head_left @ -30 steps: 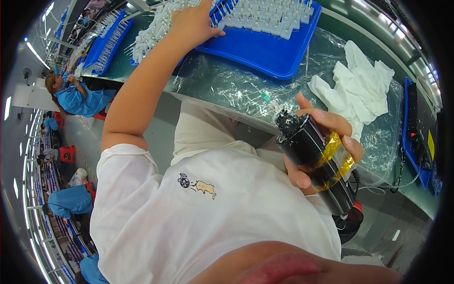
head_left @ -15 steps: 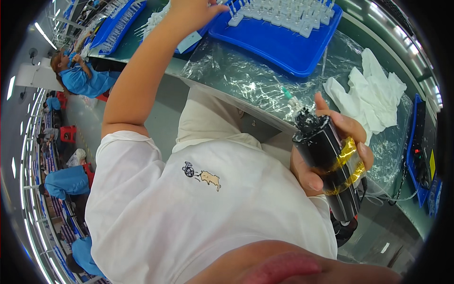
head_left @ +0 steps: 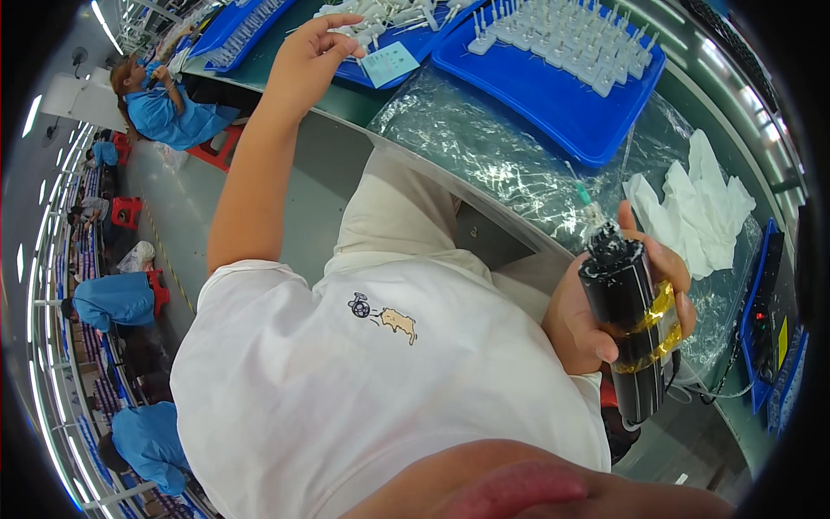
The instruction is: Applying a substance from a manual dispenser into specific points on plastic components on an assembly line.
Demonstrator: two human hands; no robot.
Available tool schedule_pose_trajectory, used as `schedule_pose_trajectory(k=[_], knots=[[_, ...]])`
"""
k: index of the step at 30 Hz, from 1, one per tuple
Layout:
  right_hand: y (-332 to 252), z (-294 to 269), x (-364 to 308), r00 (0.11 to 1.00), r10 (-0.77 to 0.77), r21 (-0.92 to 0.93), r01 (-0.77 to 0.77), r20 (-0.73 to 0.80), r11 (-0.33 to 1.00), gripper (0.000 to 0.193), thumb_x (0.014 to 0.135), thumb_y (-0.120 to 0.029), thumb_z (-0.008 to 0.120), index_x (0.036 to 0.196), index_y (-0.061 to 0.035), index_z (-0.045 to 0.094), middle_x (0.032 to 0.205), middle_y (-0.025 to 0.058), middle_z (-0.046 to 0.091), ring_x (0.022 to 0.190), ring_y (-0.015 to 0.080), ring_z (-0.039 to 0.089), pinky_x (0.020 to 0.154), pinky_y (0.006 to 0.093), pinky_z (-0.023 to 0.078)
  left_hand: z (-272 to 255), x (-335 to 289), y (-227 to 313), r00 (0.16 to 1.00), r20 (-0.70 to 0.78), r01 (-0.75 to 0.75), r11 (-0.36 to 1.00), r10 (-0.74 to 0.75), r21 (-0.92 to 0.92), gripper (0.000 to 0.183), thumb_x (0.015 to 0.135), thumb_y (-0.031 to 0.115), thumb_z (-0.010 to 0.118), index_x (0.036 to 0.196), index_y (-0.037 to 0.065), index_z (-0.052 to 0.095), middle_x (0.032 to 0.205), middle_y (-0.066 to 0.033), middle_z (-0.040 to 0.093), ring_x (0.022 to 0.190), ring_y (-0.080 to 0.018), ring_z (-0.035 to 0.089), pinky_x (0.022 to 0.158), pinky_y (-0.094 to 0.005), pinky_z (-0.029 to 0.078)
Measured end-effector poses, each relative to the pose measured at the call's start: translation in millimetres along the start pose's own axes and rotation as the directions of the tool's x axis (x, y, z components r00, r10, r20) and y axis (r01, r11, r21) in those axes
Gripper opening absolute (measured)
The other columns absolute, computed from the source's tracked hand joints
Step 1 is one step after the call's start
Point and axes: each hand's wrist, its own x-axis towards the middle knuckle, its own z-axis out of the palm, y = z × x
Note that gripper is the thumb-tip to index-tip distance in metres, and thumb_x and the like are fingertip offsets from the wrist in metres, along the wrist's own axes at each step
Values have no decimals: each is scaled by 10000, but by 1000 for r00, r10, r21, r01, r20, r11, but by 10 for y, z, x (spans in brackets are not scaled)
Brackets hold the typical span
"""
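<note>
My right hand point(head_left: 596, 307) is wrapped around a black cylindrical dispenser point(head_left: 635, 346), which has gold tape round its body and white residue at its top. Its thin green-based needle point(head_left: 583, 194) points up and away over the table edge. My left hand point(head_left: 313, 54) is reaching out with its fingers apart and nothing visible in them. It is beside a blue tray point(head_left: 353, 73) heaped with loose white plastic parts point(head_left: 389, 19) with metal pins. To the right, another blue tray point(head_left: 527, 104) bears rows of similar white parts point(head_left: 562, 39) standing pins up.
A pale green paper slip point(head_left: 389, 63) lies on the left tray's near edge. Clear plastic film point(head_left: 467, 130) covers the table, with crumpled white gloves or cloth point(head_left: 696, 208) at right. Beyond stands a narrow blue tray point(head_left: 761, 303). A person in blue point(head_left: 177, 112) sits at far left.
My left hand has moved from the edge of the right tray leftward to the loose parts. The view has shifted; my right hand keeps its hold on the dispenser.
</note>
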Motion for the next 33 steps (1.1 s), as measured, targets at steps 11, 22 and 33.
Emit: schedule_pose_trajectory(k=[11,22,33], knots=[[-12,18,-56,990,132,97,-127,-53,987,690,749,-291,687,1220,-27,258,1056,235,533,981,265,597,1044,491,338,-2,-220,-43,993,-112,29,997,-21,69,237,821,121,628,1055,84,649,792,-29,628,797,-106,560,766,-260,409],[-61,-29,-36,990,131,13,-132,48,991,696,697,-220,737,1190,-84,265,1112,214,509,958,262,604,1054,485,322,276,-418,-36,775,15,-444,528,631,724,202,634,189,758,828,189,703,774,39,568,778,-165,513,712,-328,335],[-36,17,-17,997,58,-79,-54,57,995,765,686,-236,756,1203,-130,203,1151,199,484,951,266,607,1033,488,359,531,-641,375,690,95,-636,538,718,553,263,584,96,717,833,179,694,777,55,557,781,-168,477,727,-314,306]])
